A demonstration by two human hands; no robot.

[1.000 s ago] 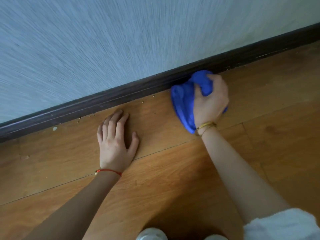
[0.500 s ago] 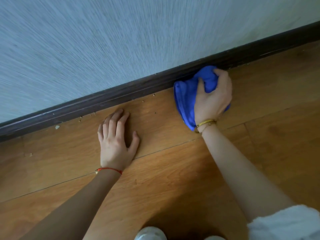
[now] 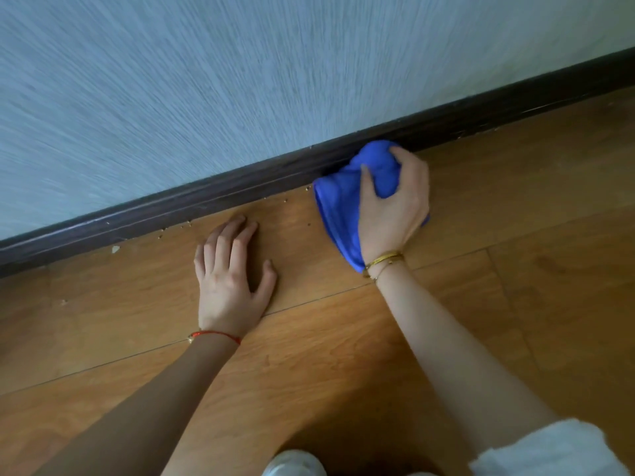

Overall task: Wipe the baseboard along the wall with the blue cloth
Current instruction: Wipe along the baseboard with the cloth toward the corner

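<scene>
Home room — wood floor [image 3: 343,372], baseboard [image 3: 206,201]

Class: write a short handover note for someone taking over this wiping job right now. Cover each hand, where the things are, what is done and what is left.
Right hand grips the bunched blue cloth, pressing it against the dark baseboard.
Left hand rests flat on the wood floor, holding nothing.
Done: cannot tell which stretch is already wiped.
Left: crumbs lie along the baseboard's foot to the left of the cloth.
</scene>
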